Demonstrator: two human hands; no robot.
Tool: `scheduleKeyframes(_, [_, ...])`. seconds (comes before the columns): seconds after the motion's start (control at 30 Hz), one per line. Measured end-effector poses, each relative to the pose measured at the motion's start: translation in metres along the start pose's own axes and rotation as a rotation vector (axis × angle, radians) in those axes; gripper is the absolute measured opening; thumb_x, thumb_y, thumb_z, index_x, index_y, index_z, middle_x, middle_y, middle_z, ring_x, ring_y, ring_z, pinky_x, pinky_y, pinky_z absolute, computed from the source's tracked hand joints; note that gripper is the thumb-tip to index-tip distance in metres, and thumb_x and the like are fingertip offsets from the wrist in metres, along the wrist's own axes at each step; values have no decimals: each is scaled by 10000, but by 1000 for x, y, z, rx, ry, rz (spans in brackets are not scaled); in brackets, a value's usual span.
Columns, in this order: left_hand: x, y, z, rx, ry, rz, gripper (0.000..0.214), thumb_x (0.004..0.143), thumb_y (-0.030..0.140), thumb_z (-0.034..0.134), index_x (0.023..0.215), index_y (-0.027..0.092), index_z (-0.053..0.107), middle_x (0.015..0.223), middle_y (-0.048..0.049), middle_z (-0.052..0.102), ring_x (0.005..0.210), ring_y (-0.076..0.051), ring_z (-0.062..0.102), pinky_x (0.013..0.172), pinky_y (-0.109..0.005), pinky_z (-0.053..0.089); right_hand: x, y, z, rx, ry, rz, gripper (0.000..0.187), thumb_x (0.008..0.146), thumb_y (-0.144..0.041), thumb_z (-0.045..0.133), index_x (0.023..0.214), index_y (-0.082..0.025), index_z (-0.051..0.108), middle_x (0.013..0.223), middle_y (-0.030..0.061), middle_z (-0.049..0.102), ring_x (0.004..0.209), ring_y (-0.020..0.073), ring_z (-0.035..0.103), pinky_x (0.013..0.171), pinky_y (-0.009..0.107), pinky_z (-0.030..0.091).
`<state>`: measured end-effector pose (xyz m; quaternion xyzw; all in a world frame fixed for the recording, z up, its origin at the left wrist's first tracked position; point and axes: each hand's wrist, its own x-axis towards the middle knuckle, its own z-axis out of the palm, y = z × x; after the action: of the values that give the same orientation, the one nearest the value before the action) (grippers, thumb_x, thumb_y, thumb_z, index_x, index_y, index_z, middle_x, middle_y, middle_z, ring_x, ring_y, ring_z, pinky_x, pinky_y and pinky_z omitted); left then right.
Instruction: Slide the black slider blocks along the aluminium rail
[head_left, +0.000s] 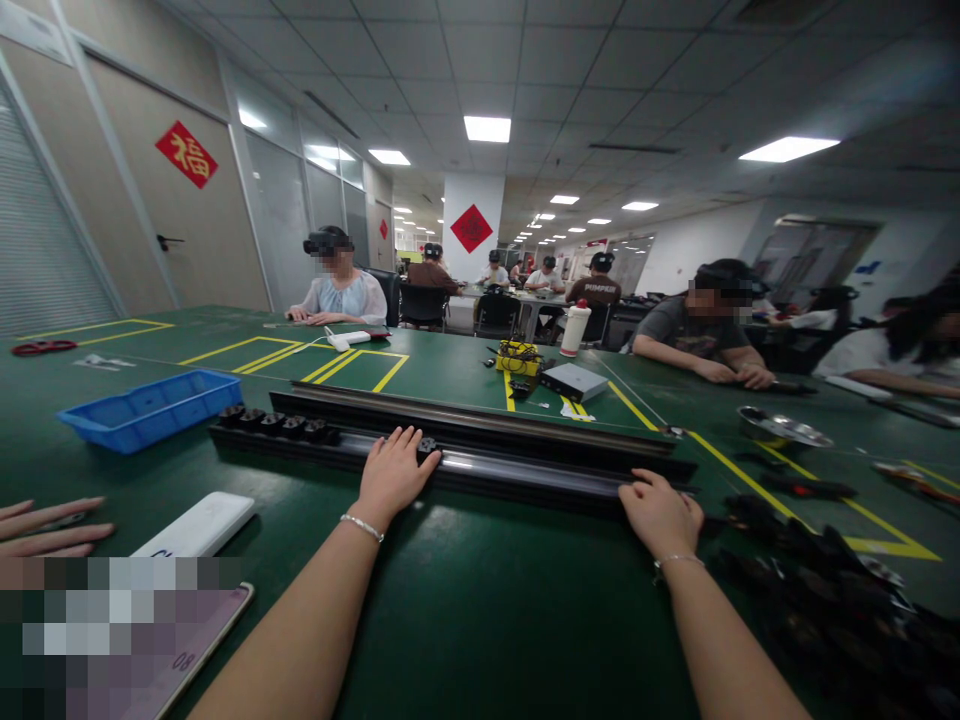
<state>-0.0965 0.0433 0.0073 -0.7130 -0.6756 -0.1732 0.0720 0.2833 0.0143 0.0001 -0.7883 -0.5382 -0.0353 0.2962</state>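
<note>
Green matting marked with yellow tape lines covers a wide worktable (pixel 465 600) in a long, ceiling-lit office, where other people in headsets sit along the far and right edges.

Head view: a long black metal rail with a silvery channel (pixel 525 470) lies across the middle of the frame, with a second dark rail just behind it. The left hand (pixel 390 478) lies flat and released on the rail, fingers spread, its fingertips touching a small black slider block (pixel 427 447) seated in the channel. The right hand (pixel 660 512) rests palm down at the rail's right end; I cannot tell whether it grips or only presses. A row of similar black blocks (pixel 274 420) sits on the rail toward the left of the frame, with a blue plastic tray (pixel 150 408) just beyond them. A heap of loose black parts (pixel 825 580) fills the lower right, near a round metal dish (pixel 784 428). At lower left lie a white power bank (pixel 199 525) and a phone (pixel 187 650), beside another person's fingers (pixel 45 525).

As I judge it, the work goes best with the right hand pinning the rail so it cannot skate on the mat, while the left fingertips guide the block squarely along the channel, without tilting it.
</note>
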Motion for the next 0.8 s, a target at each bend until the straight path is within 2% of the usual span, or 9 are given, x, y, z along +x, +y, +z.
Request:
scheduleKeyframes(0.27, [-2, 6, 0, 2, 9, 22, 639, 896, 568, 273, 1346, 160, 472, 1416, -90, 448, 1346, -247, 336, 1096, -422, 254, -1, -3, -2, -44, -22, -1, 327, 716, -350, 418, 519, -270, 668, 1207, -5, 615, 1013, 210, 544, 972, 458, 236])
scheduleKeyframes(0.57, [-4, 19, 1, -8, -21, 72, 647, 900, 565, 269, 1368, 154, 444, 1431, -98, 423, 1356, -248, 319, 1101, -421, 247, -1, 0, 2, 7, 25, 7, 311, 695, -351, 409, 522, -269, 654, 1166, -18, 639, 985, 201, 552, 962, 446, 249])
scheduleKeyframes(0.8, [-4, 19, 4, 4, -9, 84, 666, 900, 580, 241, 1364, 151, 451, 1423, -100, 436, 1354, -249, 323, 1103, -413, 246, -1, -2, -1, -2, 9, 18, 319, 708, -346, 415, 521, -274, 663, 1173, -19, 635, 1011, 205, 550, 981, 454, 238])
